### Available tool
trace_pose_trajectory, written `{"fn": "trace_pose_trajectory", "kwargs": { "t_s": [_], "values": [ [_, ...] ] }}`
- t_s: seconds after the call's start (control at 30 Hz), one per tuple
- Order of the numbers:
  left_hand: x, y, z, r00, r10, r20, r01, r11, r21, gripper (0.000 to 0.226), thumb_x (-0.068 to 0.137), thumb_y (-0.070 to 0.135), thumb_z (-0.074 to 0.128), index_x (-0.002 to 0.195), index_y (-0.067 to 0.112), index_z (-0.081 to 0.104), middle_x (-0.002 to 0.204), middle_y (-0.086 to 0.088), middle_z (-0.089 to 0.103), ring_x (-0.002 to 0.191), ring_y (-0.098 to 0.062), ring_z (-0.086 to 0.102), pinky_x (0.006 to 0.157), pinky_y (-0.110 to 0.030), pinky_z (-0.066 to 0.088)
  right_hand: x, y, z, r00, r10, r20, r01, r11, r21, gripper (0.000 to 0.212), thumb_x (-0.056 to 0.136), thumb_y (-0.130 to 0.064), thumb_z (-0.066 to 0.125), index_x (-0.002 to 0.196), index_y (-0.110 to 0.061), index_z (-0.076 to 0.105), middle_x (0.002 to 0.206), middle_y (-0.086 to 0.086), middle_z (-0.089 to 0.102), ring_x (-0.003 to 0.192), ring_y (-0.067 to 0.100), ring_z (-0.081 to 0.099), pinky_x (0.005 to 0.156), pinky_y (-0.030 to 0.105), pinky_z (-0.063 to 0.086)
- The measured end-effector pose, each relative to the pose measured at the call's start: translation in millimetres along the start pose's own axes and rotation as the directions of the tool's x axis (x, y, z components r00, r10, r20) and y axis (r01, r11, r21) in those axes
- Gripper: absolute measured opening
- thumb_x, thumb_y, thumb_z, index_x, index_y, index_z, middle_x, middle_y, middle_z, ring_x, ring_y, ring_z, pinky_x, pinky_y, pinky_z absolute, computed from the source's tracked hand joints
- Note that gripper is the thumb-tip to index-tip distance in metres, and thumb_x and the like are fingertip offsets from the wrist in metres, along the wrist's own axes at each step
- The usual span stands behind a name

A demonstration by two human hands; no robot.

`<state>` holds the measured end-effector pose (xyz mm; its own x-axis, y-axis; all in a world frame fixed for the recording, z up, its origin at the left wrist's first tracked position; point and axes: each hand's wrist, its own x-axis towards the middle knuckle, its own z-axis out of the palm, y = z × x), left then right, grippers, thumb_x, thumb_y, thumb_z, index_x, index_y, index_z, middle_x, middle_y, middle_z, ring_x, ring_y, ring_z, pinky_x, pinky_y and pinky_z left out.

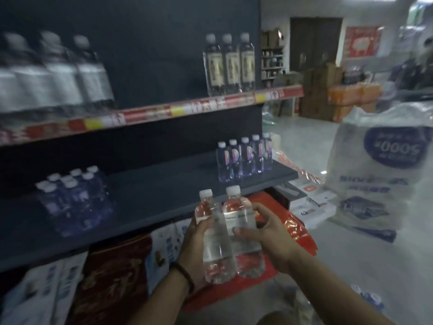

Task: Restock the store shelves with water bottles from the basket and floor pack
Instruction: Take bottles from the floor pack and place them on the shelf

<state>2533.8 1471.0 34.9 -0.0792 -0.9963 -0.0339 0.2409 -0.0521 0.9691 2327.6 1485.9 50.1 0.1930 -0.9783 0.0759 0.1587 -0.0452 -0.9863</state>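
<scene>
Two clear water bottles with white caps, the left bottle (216, 249) and the right bottle (243, 231), are held upright side by side in front of the lower dark shelf (152, 200). My left hand (195, 242) grips the left bottle from the left. My right hand (267, 238) wraps round the right bottle, thumb across its label. A row of small bottles (244, 158) stands at that shelf's right end and a wrapped pack of bottles (72, 195) sits at its left. Bottle caps (367, 296) show on the floor at lower right.
The upper shelf (164, 111) carries three tall bottles (228, 64) at right and blurred large bottles (54, 69) at left. Red and white boxes (112, 273) fill the space under the lower shelf. A big white plastic bag (379, 170) stands on the floor at right.
</scene>
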Motion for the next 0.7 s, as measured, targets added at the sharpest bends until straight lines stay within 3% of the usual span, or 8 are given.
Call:
{"fn": "trace_pose_trajectory", "kwargs": {
  "t_s": [0.17,0.23,0.33,0.43,0.53,0.63,0.7],
  "values": [
    [-20,97,-5,0.970,0.230,-0.082,-0.214,0.963,0.166,0.066,0.076,0.033,0.094,0.130,0.021,0.058,0.118,-0.009,0.077,0.108,-0.027,0.076,0.097,-0.054,0.060,17,-84,57,0.972,-0.144,0.186,0.145,0.989,0.006,0.047,0.099,-0.014,0.071,0.142,-0.023,0.056,0.132,0.014,0.072,0.120,0.034,0.072,0.092,0.042,0.062],
    [-24,139,-10,0.954,0.280,-0.111,-0.259,0.950,0.173,0.058,0.077,0.032,0.093,0.124,0.027,0.059,0.112,-0.003,0.079,0.103,-0.023,0.077,0.092,-0.049,0.062,28,-115,74,0.960,-0.163,0.228,0.173,0.985,-0.026,0.049,0.102,-0.015,0.069,0.146,-0.027,0.052,0.135,0.011,0.071,0.122,0.031,0.071,0.097,0.045,0.061],
    [-26,199,-20,0.923,0.365,-0.120,-0.338,0.921,0.195,0.050,0.079,0.030,0.091,0.121,0.025,0.064,0.110,-0.005,0.079,0.099,-0.022,0.078,0.089,-0.048,0.064,49,-159,95,0.939,-0.169,0.300,0.206,0.974,-0.097,0.060,0.092,-0.011,0.074,0.144,-0.029,0.050,0.132,0.016,0.070,0.119,0.037,0.071,0.102,0.061,0.056],
    [-22,252,-31,0.889,0.440,-0.122,-0.404,0.883,0.240,0.047,0.081,0.027,0.089,0.123,0.028,0.068,0.112,0.000,0.080,0.103,-0.017,0.077,0.092,-0.042,0.063,72,-201,118,0.905,-0.247,0.347,0.310,0.940,-0.139,0.065,0.092,-0.004,0.076,0.146,-0.026,0.048,0.132,0.014,0.071,0.121,0.034,0.071,0.102,0.055,0.058],
    [-10,298,-43,0.850,0.509,-0.138,-0.441,0.829,0.343,0.039,0.084,0.029,0.087,0.119,0.030,0.072,0.111,0.004,0.080,0.100,-0.009,0.077,0.084,-0.030,0.062,105,-238,140,0.872,-0.317,0.373,0.393,0.908,-0.148,0.063,0.093,-0.002,0.078,0.145,-0.021,0.047,0.131,0.012,0.073,0.121,0.032,0.071,0.102,0.052,0.058],
    [7,343,-52,0.797,0.581,-0.168,-0.450,0.755,0.477,0.039,0.083,0.034,0.088,0.111,0.047,0.064,0.099,0.028,0.073,0.087,0.015,0.068,0.076,-0.010,0.051,149,-269,162,0.864,-0.374,0.337,0.455,0.865,-0.209,0.066,0.089,-0.013,0.086,0.143,-0.020,0.049,0.128,0.006,0.074,0.116,0.024,0.074,0.101,0.052,0.059],
    [21,369,-59,0.762,0.615,-0.203,-0.421,0.708,0.567,0.037,0.083,0.039,0.088,0.101,0.050,0.058,0.094,0.036,0.061,0.085,0.018,0.060,0.074,-0.009,0.045,178,-285,178,0.857,-0.417,0.303,0.489,0.844,-0.223,0.063,0.087,-0.013,0.087,0.138,-0.018,0.051,0.127,0.005,0.073,0.113,0.019,0.075,0.098,0.046,0.061]
  ]
}}
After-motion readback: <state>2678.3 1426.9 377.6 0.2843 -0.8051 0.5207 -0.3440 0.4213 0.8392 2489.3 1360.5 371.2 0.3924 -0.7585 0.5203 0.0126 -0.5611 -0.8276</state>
